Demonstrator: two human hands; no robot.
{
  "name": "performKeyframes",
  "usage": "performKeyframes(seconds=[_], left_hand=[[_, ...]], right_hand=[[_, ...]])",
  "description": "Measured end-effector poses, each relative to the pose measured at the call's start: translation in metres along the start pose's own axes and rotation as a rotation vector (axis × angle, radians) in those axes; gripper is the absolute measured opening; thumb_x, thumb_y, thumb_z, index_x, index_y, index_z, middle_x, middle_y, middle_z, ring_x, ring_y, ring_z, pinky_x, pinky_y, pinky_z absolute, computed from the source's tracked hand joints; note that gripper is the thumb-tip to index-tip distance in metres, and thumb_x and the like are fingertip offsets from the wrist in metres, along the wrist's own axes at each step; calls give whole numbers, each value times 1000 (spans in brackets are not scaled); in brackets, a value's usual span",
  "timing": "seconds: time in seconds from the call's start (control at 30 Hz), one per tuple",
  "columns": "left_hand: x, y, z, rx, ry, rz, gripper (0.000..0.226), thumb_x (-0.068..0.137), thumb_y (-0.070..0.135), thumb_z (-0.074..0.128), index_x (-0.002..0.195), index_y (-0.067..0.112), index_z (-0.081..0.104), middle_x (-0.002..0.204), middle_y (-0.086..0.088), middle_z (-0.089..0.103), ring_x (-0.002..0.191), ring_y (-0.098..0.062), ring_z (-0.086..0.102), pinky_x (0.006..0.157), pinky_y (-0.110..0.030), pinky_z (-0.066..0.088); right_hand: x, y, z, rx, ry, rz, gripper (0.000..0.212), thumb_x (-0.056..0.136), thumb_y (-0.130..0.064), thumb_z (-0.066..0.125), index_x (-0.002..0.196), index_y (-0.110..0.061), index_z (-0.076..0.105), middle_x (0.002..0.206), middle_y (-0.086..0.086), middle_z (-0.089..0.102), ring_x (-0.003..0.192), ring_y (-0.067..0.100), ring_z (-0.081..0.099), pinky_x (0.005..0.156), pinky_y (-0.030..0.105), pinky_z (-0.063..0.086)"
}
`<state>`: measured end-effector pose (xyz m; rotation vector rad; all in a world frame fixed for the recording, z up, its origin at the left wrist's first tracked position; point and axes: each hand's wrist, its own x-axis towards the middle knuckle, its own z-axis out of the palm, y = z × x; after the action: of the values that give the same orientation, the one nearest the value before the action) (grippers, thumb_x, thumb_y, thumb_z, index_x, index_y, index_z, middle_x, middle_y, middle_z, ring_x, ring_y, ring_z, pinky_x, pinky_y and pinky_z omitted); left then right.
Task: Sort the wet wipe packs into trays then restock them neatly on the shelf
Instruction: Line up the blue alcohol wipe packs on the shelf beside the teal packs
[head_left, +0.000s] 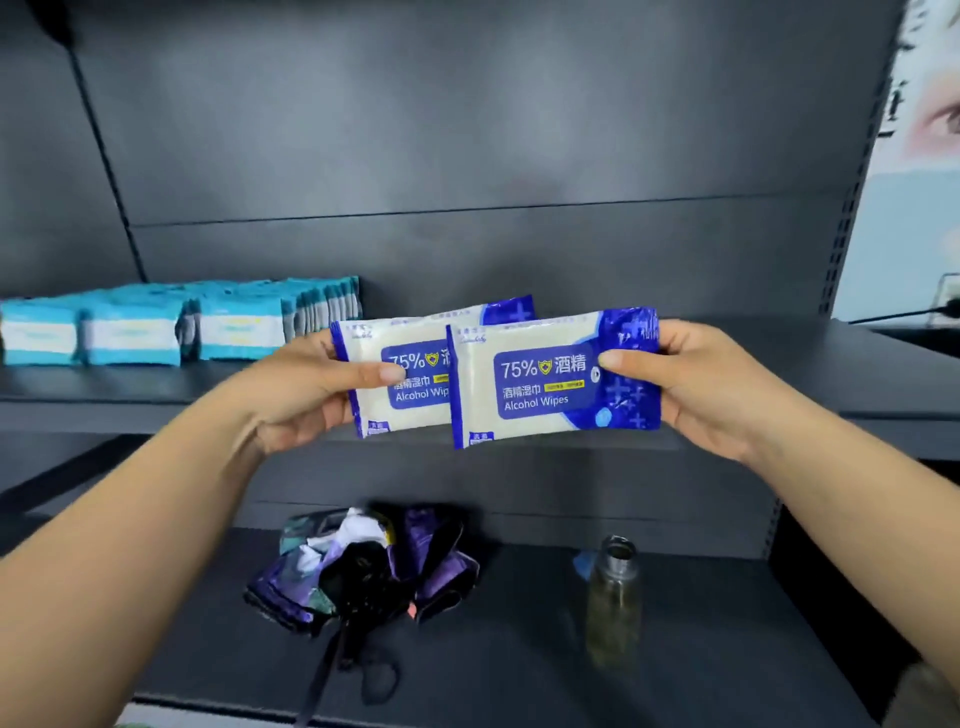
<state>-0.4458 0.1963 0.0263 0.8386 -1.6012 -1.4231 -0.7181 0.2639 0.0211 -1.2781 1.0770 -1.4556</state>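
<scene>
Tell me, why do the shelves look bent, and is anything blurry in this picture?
Head view: the wide-angle lens bows the shelf edge and the upright at the right. The alcohol wipe packs held by the left hand and right hand are sharp enough to read; the teal packs look soft, their print unreadable. The bottle below is dim and hazy. Light is even, with no hard glare.

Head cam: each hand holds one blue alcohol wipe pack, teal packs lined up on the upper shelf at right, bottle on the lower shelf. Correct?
One error: the teal packs are at the left of the upper shelf, not the right. The head view shows it. The rest holds: the left hand and right hand each hold one blue alcohol wipe pack, and the bottle stands on the lower shelf.
</scene>
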Motion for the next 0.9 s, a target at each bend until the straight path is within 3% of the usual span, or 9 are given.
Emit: performKeyframes(seconds=[0.1, 0.17, 0.33, 0.4, 0.5, 0.6, 0.7, 0.83, 0.9], left_hand=[[32, 6, -8, -18, 92, 12, 25, 69, -5, 64, 88, 10, 67, 77, -3, 74, 68, -12, 70, 55, -23, 56], [57, 6, -19, -19, 167, 30, 23, 78, -8, 57, 92, 10, 64, 76, -2, 73, 67, -11, 70, 56, -22, 56], [145, -6, -69, -47, 277, 54, 23, 80, -7, 60, 99, 6, 62, 74, -2, 73, 64, -12, 70, 56, -26, 57], [187, -12, -91, -40, 292, 46, 30, 78, -7, 64, 105, 3, 58, 83, -6, 72, 64, -14, 70, 60, -30, 59], [242, -21, -114, -30, 308, 42, 43, 74, -8, 67, 114, 0, 53, 98, -13, 68, 66, -15, 70, 68, -35, 58], [290, -36, -132, -29, 315, 52, 33, 75, -9, 67, 104, 1, 56, 94, -13, 67, 60, -12, 69, 66, -30, 58], [321, -49, -140, 38, 359, 55, 23, 76, -7, 68, 87, 7, 55, 87, -11, 65, 52, -8, 65, 60, -25, 57], [343, -71, -145, 71, 469, 59, 26, 76, -5, 70, 92, 9, 54, 103, -17, 64, 77, -24, 64, 81, -40, 54], [350, -77, -145, 103, 499, 74, 33, 77, -3, 69, 106, 5, 54, 105, -16, 63, 78, -22, 61, 73, -33, 55]], right_hand=[[38, 1, 2, 16, 29, -13, 14, 88, 2, 54, 86, -7, 64, 72, 3, 73, 64, 14, 70, 64, 31, 59], [65, 2, 6, -15, 57, -19, 12, 89, 1, 54, 86, -7, 63, 71, 3, 72, 62, 13, 70, 63, 31, 59], [158, 18, 20, -120, 145, -45, 9, 90, -4, 57, 85, -11, 62, 83, 5, 70, 68, 14, 69, 69, 31, 59], [201, 26, 27, -150, 189, -49, 7, 90, -6, 57, 86, -11, 61, 92, 9, 68, 78, 19, 67, 78, 37, 57], [255, 40, 33, -161, 292, -60, 10, 91, -5, 56, 84, -11, 61, 95, 10, 66, 78, 21, 66, 77, 36, 55], [298, 53, 31, -192, 381, -56, 7, 91, -5, 55, 93, -8, 61, 101, 12, 66, 85, 26, 65, 80, 39, 55], [322, 62, 24, -202, 439, -52, 13, 92, -4, 54, 82, -11, 60, 97, 11, 65, 83, 26, 64, 80, 40, 54], [339, 74, 18, -190, 469, -30, 18, 90, -2, 56, 77, -14, 58, 95, 12, 64, 74, 23, 63, 78, 38, 54], [344, 81, 17, -180, 477, -17, 16, 90, -2, 57, 78, -13, 59, 93, 12, 65, 71, 20, 63, 75, 36, 54]])
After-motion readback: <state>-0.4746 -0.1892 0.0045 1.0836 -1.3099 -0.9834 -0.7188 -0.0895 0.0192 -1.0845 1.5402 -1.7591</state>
